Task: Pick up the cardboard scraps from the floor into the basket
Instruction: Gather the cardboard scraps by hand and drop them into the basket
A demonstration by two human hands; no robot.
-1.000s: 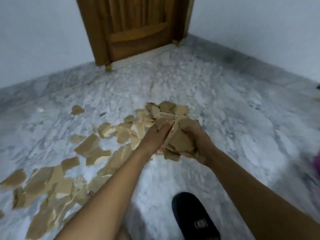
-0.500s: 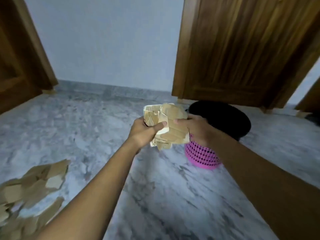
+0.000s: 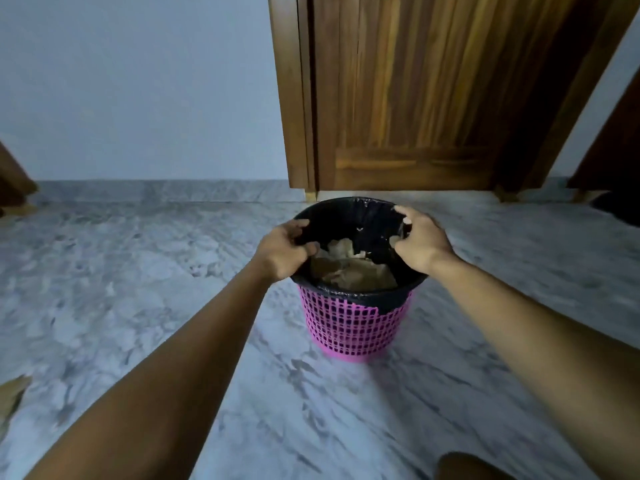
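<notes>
In the basket [image 3: 349, 327] lay cardboard scraps [image 3: 349, 268], the lower ones hidden by the black liner [image 3: 346, 216]. Left hand [image 3: 284, 249] curled at the rim (grip unclear); right hand [image 3: 420, 240] loosely curled, empty. A floor scrap [image 3: 12, 393] was cut off at the left edge.

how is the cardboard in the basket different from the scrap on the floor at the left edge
The cardboard in the basket is several crumpled pieces piled inside the black liner; the floor scrap lies flat on the marble, partly cut off by the frame edge. The cardboard in the basket is collected; the floor scrap is not yet. Both are tan.
</notes>
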